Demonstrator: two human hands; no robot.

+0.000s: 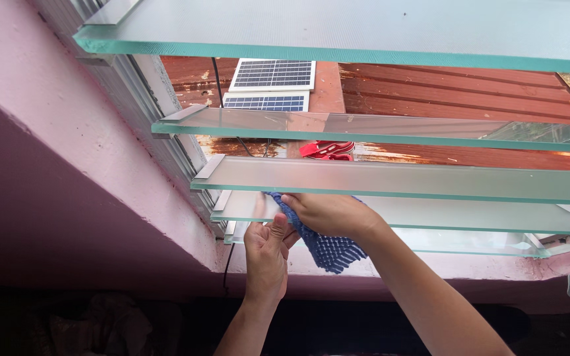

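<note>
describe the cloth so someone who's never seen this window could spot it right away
Start at the louvre window with its stack of frosted glass slats set in the pink wall. Go down to the lower slats, where the right hand presses a blue cloth to the glass beside the left hand. It is the only soft, knitted, ribbed blue thing there, hanging below the hand.

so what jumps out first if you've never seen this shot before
The frosted glass louvre slats fill the frame, stepping down from top to lower middle in a pink wall. Low at centre, the right hand presses a blue cloth against a lower slat while the left hand steadies beside it. Through the gaps, two small solar panels lie on a rusty red roof.
</note>
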